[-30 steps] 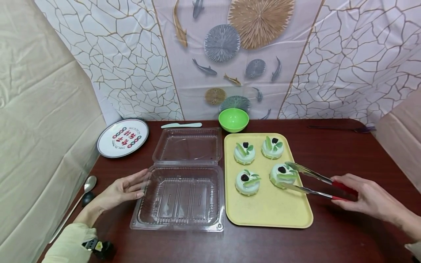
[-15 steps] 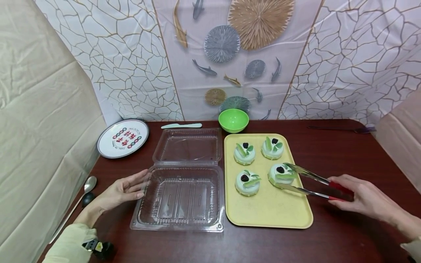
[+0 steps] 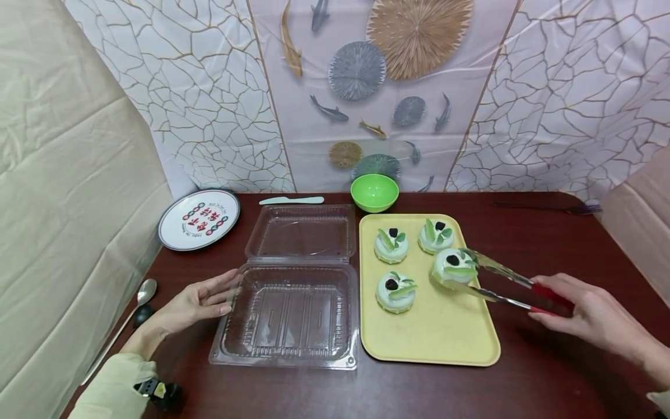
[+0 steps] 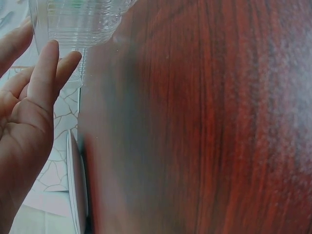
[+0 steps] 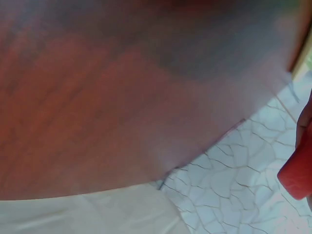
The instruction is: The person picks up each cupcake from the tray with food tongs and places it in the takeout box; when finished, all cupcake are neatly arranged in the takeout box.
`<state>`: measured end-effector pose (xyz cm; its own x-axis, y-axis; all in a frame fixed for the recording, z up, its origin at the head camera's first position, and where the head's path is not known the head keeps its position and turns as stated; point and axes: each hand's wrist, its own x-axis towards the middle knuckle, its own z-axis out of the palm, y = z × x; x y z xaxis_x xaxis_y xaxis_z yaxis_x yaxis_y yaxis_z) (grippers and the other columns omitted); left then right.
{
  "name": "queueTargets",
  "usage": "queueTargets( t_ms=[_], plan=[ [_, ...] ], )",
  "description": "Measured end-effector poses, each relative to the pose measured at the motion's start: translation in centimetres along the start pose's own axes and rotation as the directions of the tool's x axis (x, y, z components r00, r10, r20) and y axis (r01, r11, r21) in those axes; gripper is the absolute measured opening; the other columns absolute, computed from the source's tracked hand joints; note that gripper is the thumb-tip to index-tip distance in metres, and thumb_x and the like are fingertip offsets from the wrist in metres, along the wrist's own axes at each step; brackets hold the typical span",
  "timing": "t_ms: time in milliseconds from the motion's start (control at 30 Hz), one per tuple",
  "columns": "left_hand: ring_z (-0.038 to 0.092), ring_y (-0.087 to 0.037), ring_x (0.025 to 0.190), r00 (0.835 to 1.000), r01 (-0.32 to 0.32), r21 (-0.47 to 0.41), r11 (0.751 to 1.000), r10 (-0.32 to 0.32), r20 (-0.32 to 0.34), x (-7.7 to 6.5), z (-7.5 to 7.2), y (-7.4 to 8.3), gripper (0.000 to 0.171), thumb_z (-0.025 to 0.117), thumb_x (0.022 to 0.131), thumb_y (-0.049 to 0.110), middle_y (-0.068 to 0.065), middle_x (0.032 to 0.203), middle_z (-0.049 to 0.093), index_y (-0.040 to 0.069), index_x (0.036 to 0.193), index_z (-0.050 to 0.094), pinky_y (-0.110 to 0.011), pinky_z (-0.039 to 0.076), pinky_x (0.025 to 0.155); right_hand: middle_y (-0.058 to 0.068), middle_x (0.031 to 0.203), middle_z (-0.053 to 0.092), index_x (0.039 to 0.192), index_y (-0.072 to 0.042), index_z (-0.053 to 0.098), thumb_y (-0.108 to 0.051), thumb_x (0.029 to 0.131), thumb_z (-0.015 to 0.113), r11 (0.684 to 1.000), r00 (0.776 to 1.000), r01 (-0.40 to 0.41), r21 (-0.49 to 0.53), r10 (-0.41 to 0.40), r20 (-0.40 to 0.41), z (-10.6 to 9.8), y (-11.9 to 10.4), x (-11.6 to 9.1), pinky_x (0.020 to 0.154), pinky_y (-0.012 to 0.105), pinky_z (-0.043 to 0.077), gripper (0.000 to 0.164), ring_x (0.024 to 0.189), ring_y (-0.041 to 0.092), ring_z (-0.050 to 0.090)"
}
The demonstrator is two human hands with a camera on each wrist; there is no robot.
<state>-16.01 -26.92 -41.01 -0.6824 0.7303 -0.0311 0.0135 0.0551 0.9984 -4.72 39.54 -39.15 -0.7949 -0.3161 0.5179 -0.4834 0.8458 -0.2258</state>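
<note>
My right hand (image 3: 594, 311) grips metal tongs (image 3: 505, 269) by their red handles; in the right wrist view one red handle (image 5: 296, 175) shows at the right edge. The tong tips pinch a round white-and-green cake (image 3: 452, 269) topped with a blackberry and green slices, close over the right side of a yellow tray (image 3: 439, 334). Several similar cakes, one being the near-left cake (image 3: 392, 298), sit on that tray. My left hand (image 3: 201, 299), fingers extended, touches the left side of a clear hinged plastic container (image 3: 285, 343), whose lid (image 3: 303, 230) is folded back.
A green bowl (image 3: 374, 194) stands behind the tray, with a pale plastic knife (image 3: 291, 200) left of it. A white plate (image 3: 199, 220) lies at the back left, a long spoon (image 3: 147, 291) at the left edge, and a dark fork (image 3: 549, 206) at the back right.
The cake between the tongs has shifted slightly left, then up and away from me, nearer the back-right cake. My right hand moved along with it. The left hand has stayed at the container.
</note>
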Motion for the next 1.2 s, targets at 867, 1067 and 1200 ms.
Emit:
queueTargets(
  t_ms=[867, 1067, 1200],
  plan=[
    [0.047, 0.002, 0.133, 0.997, -0.068, -0.041, 0.997, 0.070, 0.032, 0.0, 0.0, -0.2, 0.073, 0.051, 0.094, -0.011, 0.019, 0.150, 0.043, -0.009, 0.153, 0.007, -0.018, 0.049, 0.099, -0.002, 0.089, 0.065, 0.111, -0.005, 0.068, -0.022, 0.072, 0.081, 0.891, 0.902, 0.305, 0.336, -0.384, 0.200, 8.5, -16.9, 14.5, 0.057, 0.014, 0.046, 0.044, 0.066, 0.000, 0.051],
    [0.047, 0.002, 0.133, 0.996, -0.078, -0.055, 0.995, 0.080, 0.035, 0.0, 0.0, -0.2, 0.072, 0.050, 0.095, -0.012, 0.018, 0.149, 0.044, -0.006, 0.154, 0.009, -0.017, 0.048, 0.099, 0.000, 0.089, 0.064, 0.113, -0.005, 0.069, -0.027, 0.073, 0.081, 0.887, 0.852, 0.320, 0.333, -0.423, 0.308, 10.3, -19.5, 15.6, 0.054, 0.012, 0.040, 0.048, 0.063, -0.001, 0.043],
    [0.048, 0.002, 0.133, 0.997, -0.074, -0.057, 0.996, 0.076, 0.032, -0.1, 0.0, -0.2, 0.072, 0.050, 0.095, -0.012, 0.019, 0.149, 0.044, -0.007, 0.154, 0.009, -0.016, 0.048, 0.099, 0.000, 0.088, 0.064, 0.113, -0.006, 0.069, -0.030, 0.073, 0.080, 0.905, 0.827, 0.307, 0.296, -0.407, 0.389, 11.1, -20.3, 16.1, 0.055, 0.015, 0.040, 0.047, 0.064, 0.000, 0.044]
  ],
)
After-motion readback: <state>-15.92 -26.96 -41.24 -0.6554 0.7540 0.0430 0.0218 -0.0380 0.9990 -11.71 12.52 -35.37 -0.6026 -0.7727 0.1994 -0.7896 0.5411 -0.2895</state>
